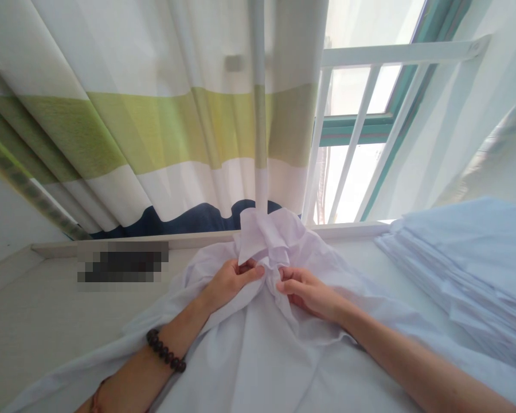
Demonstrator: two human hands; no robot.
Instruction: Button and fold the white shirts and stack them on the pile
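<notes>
A white garment with a collar, seemingly a shirt (258, 344), is spread across the surface in front of me, its collar (266, 229) standing up at the far end. My left hand (232, 281) pinches the cloth just below the collar on the left side. On the right, my right hand (305, 289) grips the front edge of the same cloth, thumb and fingers pressed together. A small gap separates the two hands. Any button between the fingers is too small to make out. Dark beads circle my left wrist.
A pile of folded white cloth (464, 258) lies at the right. At the back left sits a dark, blurred-out object (124, 264). Beyond the ledge hang striped curtains (155, 132), and a white railing (361, 115) stands before the window.
</notes>
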